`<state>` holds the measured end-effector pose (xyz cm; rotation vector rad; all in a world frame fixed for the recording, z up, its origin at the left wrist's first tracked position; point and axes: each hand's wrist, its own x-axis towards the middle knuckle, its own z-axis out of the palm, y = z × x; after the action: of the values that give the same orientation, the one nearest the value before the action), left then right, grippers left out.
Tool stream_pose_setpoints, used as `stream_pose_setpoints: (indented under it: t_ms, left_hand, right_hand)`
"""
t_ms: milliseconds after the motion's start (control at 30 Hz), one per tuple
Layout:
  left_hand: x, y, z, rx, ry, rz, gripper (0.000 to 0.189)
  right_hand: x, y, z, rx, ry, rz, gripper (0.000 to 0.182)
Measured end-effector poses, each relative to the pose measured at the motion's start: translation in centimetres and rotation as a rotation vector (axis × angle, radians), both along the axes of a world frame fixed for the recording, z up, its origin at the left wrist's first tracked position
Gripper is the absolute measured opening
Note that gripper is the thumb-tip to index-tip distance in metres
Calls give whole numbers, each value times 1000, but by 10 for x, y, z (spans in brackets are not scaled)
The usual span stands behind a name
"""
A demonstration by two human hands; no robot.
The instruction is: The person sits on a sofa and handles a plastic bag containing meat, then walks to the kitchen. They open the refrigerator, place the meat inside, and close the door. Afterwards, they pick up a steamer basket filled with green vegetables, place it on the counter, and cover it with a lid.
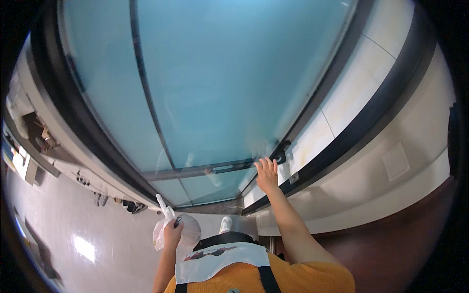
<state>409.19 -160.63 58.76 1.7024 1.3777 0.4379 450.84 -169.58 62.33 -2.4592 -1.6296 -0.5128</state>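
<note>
A frosted glass door (227,91) with a dark frame stands ajar before me, with a gap along its right edge. My right hand (266,174) is raised at that edge, fingers spread and nothing in its grip. Just beyond the fingertips is the black door handle (281,158); whether they touch the door cannot be told. Down at the left, my left hand (172,232) grips a full white plastic bag (190,230) by its gathered top. A small dark object (177,222), too small to name, sits between its thumb and fingers.
The dark door jamb (351,135) with a metal strike plate (294,178) curves along the right. White wall tiles (318,135) show through the gap. Shoes (133,207) line the low white cabinet (82,170) at left. A white shoe (225,224) is on my foot near the threshold (216,207).
</note>
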Motion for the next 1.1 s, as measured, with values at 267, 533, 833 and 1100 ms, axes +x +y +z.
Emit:
stream_pose_setpoints:
  t_ms: [267,533,833,1100]
  left_hand:
    - [58,46,7,16,7,-16,27]
    - [144,102,18,51,-6,-139,29]
    - [245,163,51,-9,-88,-362,30]
    - [325,242,79,-25,-208,-598,32]
  right_hand:
    - [76,102,24,219,124,162,46]
    - [101,170,35,411,239,125,47]
    - [127,145,-27,459,1009,-118,36]
    - [161,179,-3,522,1252,-225,22]
